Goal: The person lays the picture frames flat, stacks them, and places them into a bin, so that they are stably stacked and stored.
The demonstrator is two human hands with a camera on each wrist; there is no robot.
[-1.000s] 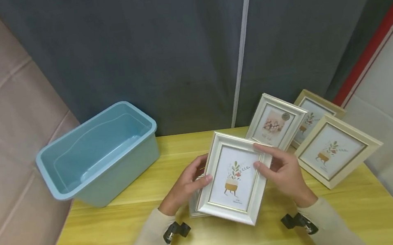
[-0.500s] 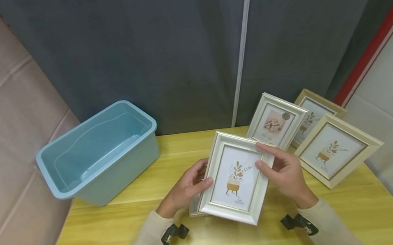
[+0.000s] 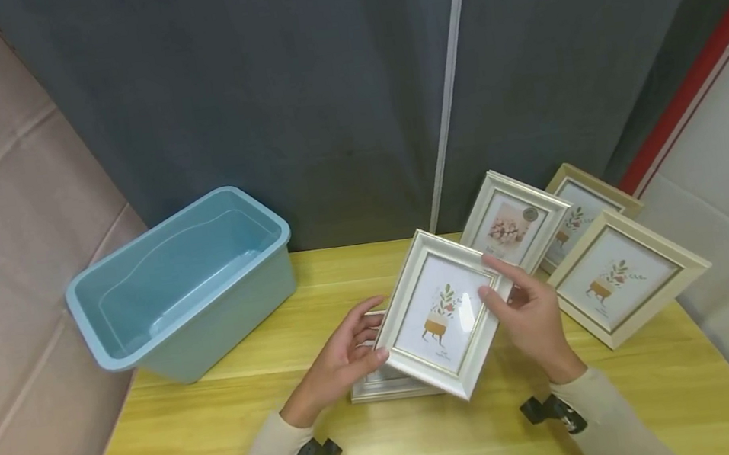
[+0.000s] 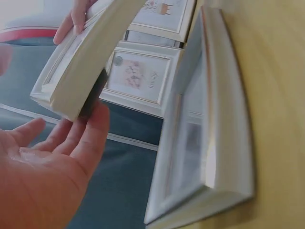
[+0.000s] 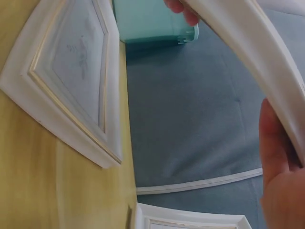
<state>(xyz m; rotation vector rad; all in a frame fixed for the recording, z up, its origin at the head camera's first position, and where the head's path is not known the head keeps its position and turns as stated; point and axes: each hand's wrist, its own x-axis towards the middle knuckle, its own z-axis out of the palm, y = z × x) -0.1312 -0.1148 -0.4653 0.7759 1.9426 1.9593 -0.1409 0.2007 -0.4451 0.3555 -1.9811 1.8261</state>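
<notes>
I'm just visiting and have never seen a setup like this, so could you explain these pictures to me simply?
There is no machine arm here: the grips are a person's bare left hand and right hand. The wide picture comes from a camera worn on the head, looking forward and down. The other two come from wrist cameras, each watching its own hand's work.

On the wood-look table stands a blue plastic tub at left. At right are a blossom picture frame, a tan picture frame and a cream picture frame. A silvery-white picture frame lies in the middle.

Above it, the right hand pinches the edge of a white potted-plant picture frame. The left hand is open, fingertips at that frame's left edge.
</notes>
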